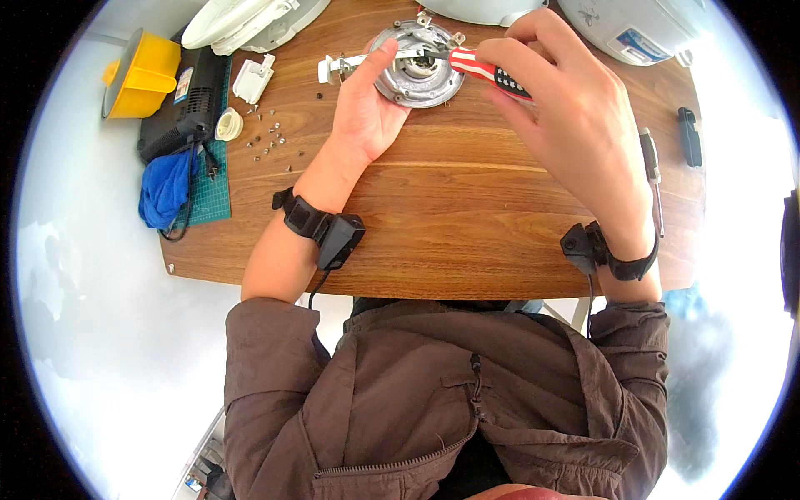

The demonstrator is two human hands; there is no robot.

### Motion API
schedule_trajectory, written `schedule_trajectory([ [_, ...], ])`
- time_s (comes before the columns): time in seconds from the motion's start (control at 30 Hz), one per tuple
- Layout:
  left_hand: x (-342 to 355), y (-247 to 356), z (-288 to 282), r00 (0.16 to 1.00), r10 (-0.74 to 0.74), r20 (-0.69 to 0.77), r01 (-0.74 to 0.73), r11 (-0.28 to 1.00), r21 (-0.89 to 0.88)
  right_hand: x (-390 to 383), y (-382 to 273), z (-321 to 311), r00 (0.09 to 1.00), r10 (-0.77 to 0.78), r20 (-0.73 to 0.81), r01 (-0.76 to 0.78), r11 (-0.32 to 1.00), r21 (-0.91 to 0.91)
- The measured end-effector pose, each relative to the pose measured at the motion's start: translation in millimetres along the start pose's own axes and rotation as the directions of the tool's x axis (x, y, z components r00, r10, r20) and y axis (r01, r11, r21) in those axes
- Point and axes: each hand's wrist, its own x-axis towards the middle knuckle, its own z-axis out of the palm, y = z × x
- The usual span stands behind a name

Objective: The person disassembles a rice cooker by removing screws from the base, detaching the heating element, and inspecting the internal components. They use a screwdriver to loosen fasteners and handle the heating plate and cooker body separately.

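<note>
My left hand [367, 121] grips a round silvery metal heating plate [442, 90] at its left side, thumb on top and the other fingers mostly hidden beneath it. A white lever piece [332, 70] sticks out to the left of the plate, passing under my thumb. Closed around a screwdriver [492, 73] is my right hand [575, 112]. The handle has red and white stripes and a dark part with white stars. Its shaft points left, with the tip at the middle of the plate; whether it sits in a screw I cannot tell.
Several small screws [268, 148] lie left of my left hand, near a white cap [229, 125] and a white plastic part [253, 79]. Further left are a black corded device [179, 108], a yellow holder [148, 75] and a blue cloth [165, 192]. Another screwdriver [650, 154] lies at right, below a white appliance body [633, 21].
</note>
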Motion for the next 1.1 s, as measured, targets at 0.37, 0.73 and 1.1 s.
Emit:
schedule_trajectory([
  [0.37, -3, 1, -1, 1.000, -0.014, 0.001, 0.014, 1.000, -0.025, -3, -8, -9, 0.999, 0.031, -0.023, -0.033, 0.991, -0.126],
  [0.73, -2, -1, -1, 1.000, -0.015, 0.017, 0.015, 1.000, -0.009, 3, -8, -10, 0.998, 0.055, 0.006, -0.055, 0.997, -0.060],
  [1.1, -1, -1, -3, 0.999, -0.034, -0.007, 0.034, 0.999, 0.031, 1, -3, -9, 1.000, 0.023, -0.009, -0.023, 0.998, -0.055],
])
